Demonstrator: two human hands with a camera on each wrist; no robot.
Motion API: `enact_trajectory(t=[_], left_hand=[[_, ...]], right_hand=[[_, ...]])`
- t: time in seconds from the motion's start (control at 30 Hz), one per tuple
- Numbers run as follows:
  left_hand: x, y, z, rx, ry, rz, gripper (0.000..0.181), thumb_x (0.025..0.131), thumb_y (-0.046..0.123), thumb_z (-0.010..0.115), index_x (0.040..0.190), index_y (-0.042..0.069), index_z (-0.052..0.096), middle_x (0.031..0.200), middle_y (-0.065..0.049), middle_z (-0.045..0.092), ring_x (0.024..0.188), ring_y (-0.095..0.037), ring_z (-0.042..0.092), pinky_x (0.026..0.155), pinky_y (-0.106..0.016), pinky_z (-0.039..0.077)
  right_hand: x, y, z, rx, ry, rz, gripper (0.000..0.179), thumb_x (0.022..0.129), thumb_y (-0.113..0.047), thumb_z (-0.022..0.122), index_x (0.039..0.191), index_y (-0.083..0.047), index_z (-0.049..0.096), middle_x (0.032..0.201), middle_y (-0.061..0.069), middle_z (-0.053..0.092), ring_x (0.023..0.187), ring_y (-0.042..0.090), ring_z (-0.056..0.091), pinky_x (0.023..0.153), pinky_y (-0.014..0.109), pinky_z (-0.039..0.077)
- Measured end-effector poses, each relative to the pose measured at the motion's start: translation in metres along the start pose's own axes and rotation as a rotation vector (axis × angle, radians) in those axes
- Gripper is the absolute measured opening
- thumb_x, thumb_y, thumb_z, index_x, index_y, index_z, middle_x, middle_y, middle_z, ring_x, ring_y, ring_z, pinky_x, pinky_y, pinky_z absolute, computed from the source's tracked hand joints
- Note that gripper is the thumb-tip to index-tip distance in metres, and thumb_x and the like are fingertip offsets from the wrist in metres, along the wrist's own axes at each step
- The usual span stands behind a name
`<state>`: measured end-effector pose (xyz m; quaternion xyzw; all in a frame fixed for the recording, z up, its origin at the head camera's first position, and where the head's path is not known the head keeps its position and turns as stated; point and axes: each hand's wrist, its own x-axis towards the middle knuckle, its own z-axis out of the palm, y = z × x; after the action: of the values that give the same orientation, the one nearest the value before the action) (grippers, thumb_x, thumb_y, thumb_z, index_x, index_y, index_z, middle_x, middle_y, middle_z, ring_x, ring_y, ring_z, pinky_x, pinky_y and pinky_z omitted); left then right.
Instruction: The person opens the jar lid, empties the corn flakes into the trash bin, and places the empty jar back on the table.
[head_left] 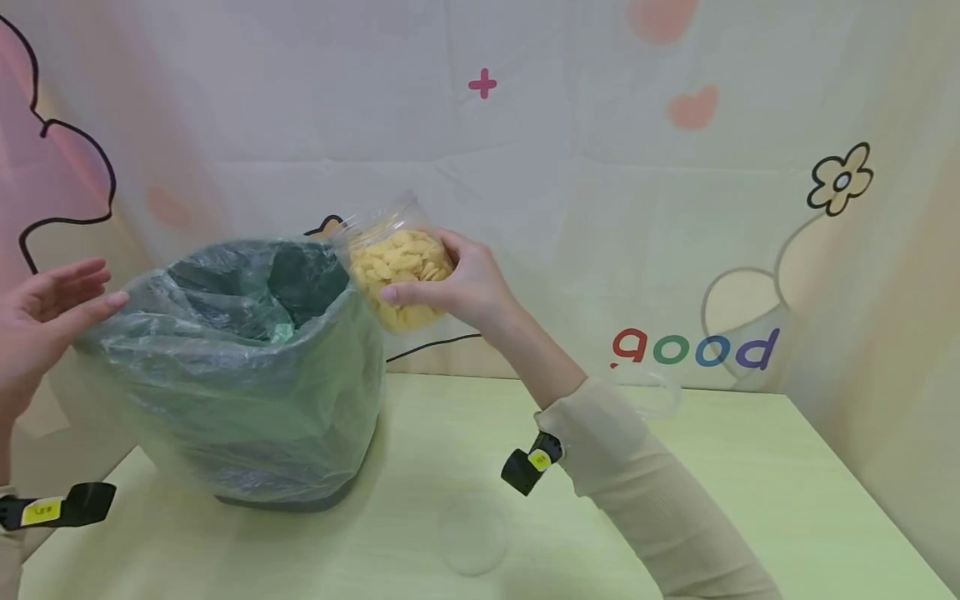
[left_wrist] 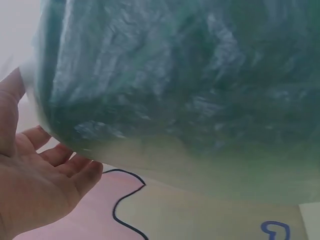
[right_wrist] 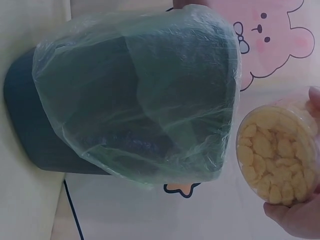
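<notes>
A dark trash bin [right_wrist: 25, 110] lined with a translucent green bag [head_left: 247, 400] stands at the left of the table. My right hand [head_left: 472, 279] grips a clear plastic jar [head_left: 408, 267] partly filled with yellow flaky pieces. The jar tilts left, its mouth near the right rim of the bin. In the right wrist view the round base of the jar [right_wrist: 275, 155] faces the camera. At the bin's left rim is my left hand [head_left: 52, 317], its fingers loosely extended; in the left wrist view this hand [left_wrist: 45, 180] lies against the bag's edge or just beside it.
A faint clear round lid [head_left: 472, 537] lies on the pale table [head_left: 570, 500] near the front. Another clear ring-shaped piece [head_left: 660, 396] is at the table's back edge, behind the right forearm. A printed cloth backdrop [head_left: 525, 208] hangs behind the table.
</notes>
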<state>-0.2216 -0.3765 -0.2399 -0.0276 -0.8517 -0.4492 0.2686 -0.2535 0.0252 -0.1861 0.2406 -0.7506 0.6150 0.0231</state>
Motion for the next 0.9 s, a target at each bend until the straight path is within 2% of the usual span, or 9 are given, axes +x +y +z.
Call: enact_trajectory(t=[0.07,0.17,0.23,0.3,0.37,0.43,0.67,0.8,0.9], left_hand=[[0.000,0.000,0.001,-0.019,-0.029,-0.011,0.052,0.093,0.021,0.052,0.142,0.024,0.032,0.128,0.018,0.041,0.111,0.003,0.037,0.110,-0.032,0.012],[-0.001,-0.003,0.001,-0.042,-0.062,-0.031,0.051,0.093,0.020,0.051,0.141,0.026,0.033,0.121,0.021,0.040,0.100,0.008,0.037,0.106,-0.019,0.019],[-0.002,-0.005,0.000,-0.152,-0.109,-0.035,0.047,0.093,0.016,0.051,0.137,0.028,0.039,0.121,0.017,0.042,0.094,0.007,0.042,0.097,-0.015,0.032],[0.000,-0.008,-0.002,-0.305,-0.160,-0.037,0.041,0.093,0.010,0.051,0.129,0.029,0.046,0.115,0.016,0.044,0.085,0.006,0.049,0.077,-0.010,0.043],[0.001,-0.012,-0.004,-0.453,-0.217,-0.050,0.038,0.092,0.005,0.051,0.122,0.028,0.051,0.111,0.013,0.046,0.077,0.001,0.055,0.063,-0.013,0.047],[0.003,-0.016,-0.005,-0.532,-0.258,-0.062,0.037,0.092,0.003,0.050,0.121,0.026,0.052,0.109,0.012,0.047,0.072,-0.004,0.059,0.057,-0.018,0.048],[0.008,-0.022,-0.007,-0.626,-0.367,-0.058,0.039,0.094,-0.001,0.042,0.124,0.023,0.054,0.115,0.009,0.043,0.074,-0.009,0.060,0.058,-0.022,0.050],[0.009,-0.023,-0.007,-0.633,-0.399,-0.055,0.041,0.095,-0.002,0.041,0.125,0.022,0.054,0.116,0.009,0.041,0.076,-0.008,0.060,0.059,-0.022,0.050],[0.011,-0.024,-0.007,-0.595,-0.387,-0.074,0.042,0.094,-0.002,0.043,0.126,0.023,0.053,0.116,0.010,0.042,0.077,-0.008,0.059,0.058,-0.023,0.050]], right_hand=[[0.002,0.000,0.000,0.018,-0.005,0.005,0.062,0.068,-0.018,0.080,0.123,-0.012,0.053,0.102,0.006,0.061,0.087,0.019,0.059,0.071,0.030,0.051],[0.005,0.002,0.000,0.034,-0.017,0.016,0.061,0.068,-0.018,0.080,0.123,-0.011,0.053,0.102,0.006,0.061,0.086,0.019,0.059,0.072,0.030,0.051],[0.007,0.002,0.001,0.032,-0.022,0.027,0.061,0.068,-0.019,0.080,0.122,-0.011,0.053,0.102,0.006,0.061,0.086,0.019,0.059,0.072,0.030,0.051],[0.010,0.003,0.001,0.025,-0.024,0.033,0.060,0.068,-0.020,0.080,0.121,-0.011,0.053,0.101,0.006,0.061,0.085,0.019,0.059,0.072,0.030,0.051],[0.012,0.003,0.002,0.010,-0.024,0.038,0.059,0.068,-0.021,0.080,0.120,-0.011,0.054,0.101,0.006,0.060,0.085,0.019,0.059,0.072,0.030,0.051],[0.014,0.003,0.003,-0.010,-0.023,0.038,0.059,0.068,-0.022,0.080,0.120,-0.011,0.054,0.100,0.005,0.060,0.085,0.019,0.059,0.072,0.030,0.051],[0.020,0.003,0.005,-0.053,-0.033,0.051,0.061,0.068,-0.024,0.080,0.121,-0.011,0.053,0.101,0.004,0.060,0.085,0.019,0.059,0.072,0.030,0.050],[0.023,0.001,0.008,-0.082,-0.049,0.064,0.065,0.067,-0.026,0.080,0.124,-0.013,0.052,0.101,0.003,0.059,0.086,0.018,0.058,0.071,0.030,0.050],[0.026,-0.002,0.009,-0.122,-0.070,0.059,0.062,0.067,-0.027,0.080,0.121,-0.014,0.054,0.098,0.004,0.060,0.084,0.018,0.058,0.070,0.032,0.051]])
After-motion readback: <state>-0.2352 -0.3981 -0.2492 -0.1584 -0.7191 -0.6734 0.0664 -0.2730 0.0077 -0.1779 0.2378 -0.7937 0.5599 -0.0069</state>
